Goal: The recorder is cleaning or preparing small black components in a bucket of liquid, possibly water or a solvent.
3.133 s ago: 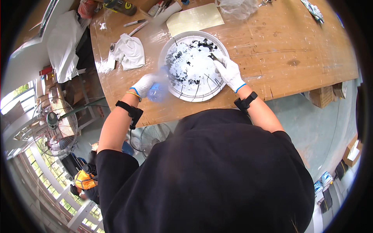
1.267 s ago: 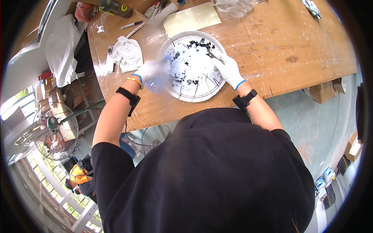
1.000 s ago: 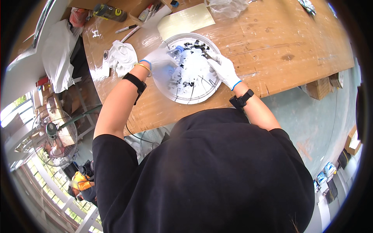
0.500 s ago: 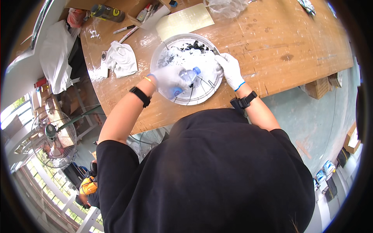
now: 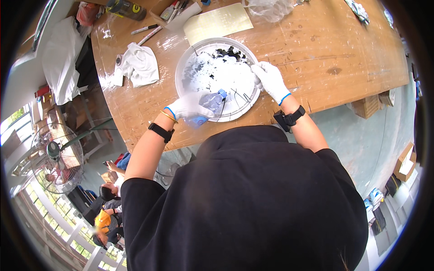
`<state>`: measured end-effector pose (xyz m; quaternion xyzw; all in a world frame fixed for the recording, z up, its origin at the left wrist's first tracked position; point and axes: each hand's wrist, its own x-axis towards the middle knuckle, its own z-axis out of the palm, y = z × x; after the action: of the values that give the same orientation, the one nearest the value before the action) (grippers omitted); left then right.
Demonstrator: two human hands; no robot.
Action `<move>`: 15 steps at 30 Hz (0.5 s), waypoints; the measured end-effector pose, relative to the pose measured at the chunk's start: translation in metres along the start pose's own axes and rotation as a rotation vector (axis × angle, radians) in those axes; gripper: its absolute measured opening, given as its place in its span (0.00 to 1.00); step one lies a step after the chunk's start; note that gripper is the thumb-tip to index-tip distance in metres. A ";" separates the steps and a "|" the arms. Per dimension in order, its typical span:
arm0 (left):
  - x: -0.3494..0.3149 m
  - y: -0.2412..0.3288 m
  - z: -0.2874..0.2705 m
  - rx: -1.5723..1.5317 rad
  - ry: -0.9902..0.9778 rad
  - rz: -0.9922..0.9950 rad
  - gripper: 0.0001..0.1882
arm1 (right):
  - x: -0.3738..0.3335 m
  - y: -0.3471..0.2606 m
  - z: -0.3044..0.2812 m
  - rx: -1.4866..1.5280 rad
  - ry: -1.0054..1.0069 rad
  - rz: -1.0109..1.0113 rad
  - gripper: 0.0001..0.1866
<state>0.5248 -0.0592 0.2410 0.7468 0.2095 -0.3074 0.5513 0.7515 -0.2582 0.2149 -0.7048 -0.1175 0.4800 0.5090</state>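
Note:
A round white shallow tray [image 5: 181,72] lies on the wooden table. Black flake-like pieces [image 5: 229,54] are gathered toward its far side, with smaller dark specks in the middle and thin black strands at the near right. My left hand [image 5: 186,106], in a white glove, is closed around a clear plastic bottle [image 5: 212,103]. The bottle is tilted over the near left of the tray, its blue cap pointing to the far right. At the right rim, my gloved right hand [image 5: 269,79] pinches the tray's edge, fingertips on the inner side.
Beyond the tray lies a pale yellow sheet [image 5: 219,23], with a crumpled clear bag [image 5: 270,9] beside it. A white cloth [image 5: 141,65] and two markers [image 5: 147,30] are at the left. A standing fan [image 5: 54,151] and people [image 5: 106,217] are farther left.
My left hand has drawn back toward the near left with the bottle and is less blurred. My right hand stays at the tray's rim. Another person has come into view at the lower left.

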 end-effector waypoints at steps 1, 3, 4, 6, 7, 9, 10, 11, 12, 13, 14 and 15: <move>0.000 -0.005 0.002 0.055 -0.005 -0.030 0.45 | 0.000 0.001 0.001 -0.003 -0.004 0.000 0.12; -0.002 0.008 0.002 0.112 -0.019 -0.057 0.45 | 0.002 0.008 0.003 -0.011 -0.017 -0.028 0.11; -0.004 0.026 0.002 0.166 -0.027 -0.137 0.43 | 0.002 0.011 0.002 -0.010 -0.011 -0.025 0.11; -0.009 0.038 0.006 0.218 -0.027 -0.222 0.41 | 0.003 0.012 0.005 -0.068 -0.009 -0.059 0.11; -0.009 0.036 0.008 0.242 -0.033 -0.214 0.40 | 0.003 0.012 0.005 -0.067 -0.009 -0.059 0.11; -0.009 0.040 0.011 0.247 -0.067 -0.222 0.40 | 0.001 0.011 0.007 -0.054 -0.005 -0.035 0.13; -0.010 0.040 0.012 0.249 -0.068 -0.222 0.40 | 0.002 0.012 0.007 -0.052 -0.004 -0.035 0.13; -0.009 0.039 0.013 0.261 -0.059 -0.224 0.39 | 0.003 0.014 0.006 -0.085 -0.008 -0.057 0.12; -0.009 0.039 0.014 0.273 -0.051 -0.226 0.39 | 0.003 0.015 0.005 -0.119 -0.012 -0.079 0.12; -0.008 0.041 0.015 0.275 -0.052 -0.226 0.39 | 0.003 0.016 0.004 -0.117 -0.010 -0.079 0.12; -0.007 0.043 0.014 0.277 -0.060 -0.231 0.39 | 0.002 0.015 0.004 -0.094 -0.005 -0.060 0.12; -0.006 0.045 0.012 0.278 -0.067 -0.236 0.39 | 0.001 0.014 0.003 -0.072 0.000 -0.042 0.12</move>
<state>0.5473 -0.0845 0.2742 0.7754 0.2326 -0.4206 0.4095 0.7447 -0.2620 0.2028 -0.7200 -0.1494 0.4647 0.4932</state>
